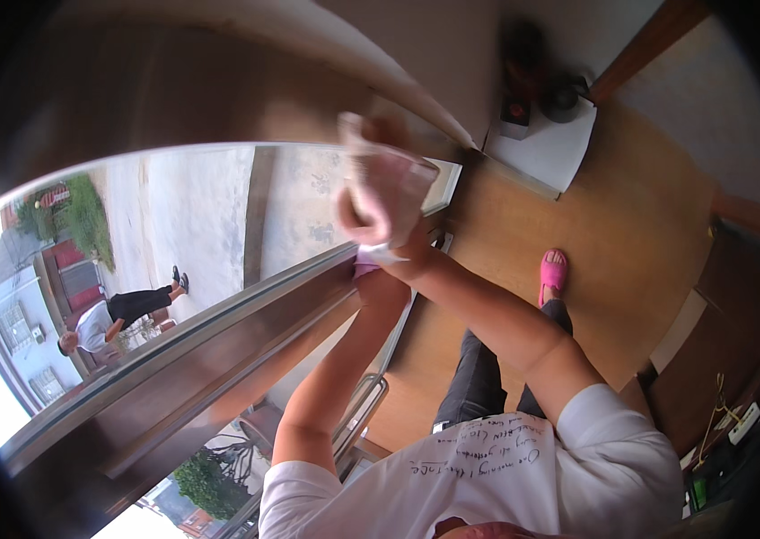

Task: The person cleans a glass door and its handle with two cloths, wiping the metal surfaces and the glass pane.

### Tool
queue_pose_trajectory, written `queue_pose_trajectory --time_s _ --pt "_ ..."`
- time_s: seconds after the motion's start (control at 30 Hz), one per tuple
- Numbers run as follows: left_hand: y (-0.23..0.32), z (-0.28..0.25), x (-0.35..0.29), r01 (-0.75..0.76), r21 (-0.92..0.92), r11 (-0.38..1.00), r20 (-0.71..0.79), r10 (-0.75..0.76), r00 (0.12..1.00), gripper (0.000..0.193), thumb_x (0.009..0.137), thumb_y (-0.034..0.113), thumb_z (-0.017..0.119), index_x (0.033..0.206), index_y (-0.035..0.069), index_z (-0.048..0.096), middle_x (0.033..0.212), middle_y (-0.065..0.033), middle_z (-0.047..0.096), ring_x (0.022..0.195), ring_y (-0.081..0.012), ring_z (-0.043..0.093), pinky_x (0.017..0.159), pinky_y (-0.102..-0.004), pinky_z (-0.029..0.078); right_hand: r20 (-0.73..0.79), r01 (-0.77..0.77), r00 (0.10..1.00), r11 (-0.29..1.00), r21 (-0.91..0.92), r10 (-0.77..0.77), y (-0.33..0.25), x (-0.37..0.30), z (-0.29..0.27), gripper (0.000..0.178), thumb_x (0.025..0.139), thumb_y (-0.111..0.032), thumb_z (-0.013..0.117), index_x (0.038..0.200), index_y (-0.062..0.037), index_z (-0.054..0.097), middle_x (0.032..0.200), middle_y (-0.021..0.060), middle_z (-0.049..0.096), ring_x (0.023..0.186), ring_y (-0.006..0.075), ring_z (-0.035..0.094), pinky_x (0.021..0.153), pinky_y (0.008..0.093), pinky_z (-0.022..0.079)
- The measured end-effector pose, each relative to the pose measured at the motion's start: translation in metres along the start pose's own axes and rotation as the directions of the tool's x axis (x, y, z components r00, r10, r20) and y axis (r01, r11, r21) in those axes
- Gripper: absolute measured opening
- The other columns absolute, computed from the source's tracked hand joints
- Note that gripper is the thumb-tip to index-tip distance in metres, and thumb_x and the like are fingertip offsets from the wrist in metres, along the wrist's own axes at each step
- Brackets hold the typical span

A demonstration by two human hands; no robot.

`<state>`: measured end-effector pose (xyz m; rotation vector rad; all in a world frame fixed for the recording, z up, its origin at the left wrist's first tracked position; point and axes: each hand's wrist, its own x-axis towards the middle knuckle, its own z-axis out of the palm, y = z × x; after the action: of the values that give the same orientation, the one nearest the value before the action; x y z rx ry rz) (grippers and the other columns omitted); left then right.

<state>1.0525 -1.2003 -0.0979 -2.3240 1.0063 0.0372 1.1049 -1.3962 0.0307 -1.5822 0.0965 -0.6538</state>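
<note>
A thin, pale pinkish cloth (398, 184), smeared by motion, is wrapped in my right hand (371, 211) in front of the window glass. The fingers look bent around it, though blur hides their exact grip. My left forearm rises beside the window frame (218, 337) and ends just below my right wrist. Most of my left hand (382, 284) is hidden there; a bit of purple material (366, 261) shows by it. Whether the left fingers hold that material I cannot tell. Both arms cross near the wrists, close to the frame's far end.
Through the glass, a person (97, 328) shows in an outdoor yard. A white low cabinet (546, 157) stands at the far right with dark objects on it. My foot in a pink slipper (553, 269) rests on the wooden floor (640, 242). A white power strip (744, 423) lies at right.
</note>
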Motion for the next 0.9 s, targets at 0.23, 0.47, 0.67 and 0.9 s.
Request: queue_pose_trajectory --time_s 0.23,0.47,0.67,0.9 --pt "0.005 0.010 0.034 -0.067 -0.212 0.975 -0.362 -0.015 0.932 0.033 0.086 0.035 0.062 0.108 0.011 0.069 0.106 -0.0052 0.069 0.096 -0.0188 0.067 0.069 -0.0366 0.052 -0.175 0.287 0.927 0.929 -0.232 -0.330 0.061 0.017 0.011 0.053 0.081 -0.014 0.070 0.132 -0.0151 0.058 0.148 0.0122 0.045 0.139 0.0355 0.038 0.115 0.0459 0.037" --pt "0.065 0.109 0.064 0.093 -0.925 0.369 0.000 -0.245 0.970 0.030 0.082 0.026 0.062 0.109 0.012 0.067 0.101 -0.0073 0.070 0.092 -0.0255 0.067 0.081 -0.0443 0.049 -0.198 -0.071 0.967 0.913 0.402 0.162 0.187 -0.040 0.006 0.040 0.087 -0.017 0.063 0.125 -0.0064 0.058 0.121 0.0099 0.059 0.112 0.0241 0.056 0.099 0.0333 0.045" --pt "0.126 0.133 0.114 0.103 -0.347 -0.932 0.412 -0.053 0.909 0.046 0.105 0.030 0.028 0.148 0.013 0.034 0.153 -0.0074 0.037 0.142 -0.0191 0.033 0.115 -0.0330 0.027 -0.288 -0.123 0.956 0.971 -0.203 0.061 0.329 -0.102 0.032 0.031 0.087 -0.012 0.061 0.117 -0.0072 0.060 0.112 0.0109 0.062 0.105 0.0293 0.061 0.086 0.0349 0.051" --pt "0.161 0.241 0.111 0.245 -0.758 -0.605 0.344 -0.051 0.938 0.044 0.104 0.019 0.033 0.148 0.009 0.032 0.148 -0.0102 0.041 0.136 -0.0226 0.038 0.111 -0.0344 0.030 -0.364 -0.310 0.907 0.921 -0.235 0.212 0.402 -0.139 0.032 0.024 0.089 -0.017 0.064 0.111 -0.0076 0.064 0.100 0.0143 0.066 0.086 0.0343 0.065 0.069 0.0407 0.053"
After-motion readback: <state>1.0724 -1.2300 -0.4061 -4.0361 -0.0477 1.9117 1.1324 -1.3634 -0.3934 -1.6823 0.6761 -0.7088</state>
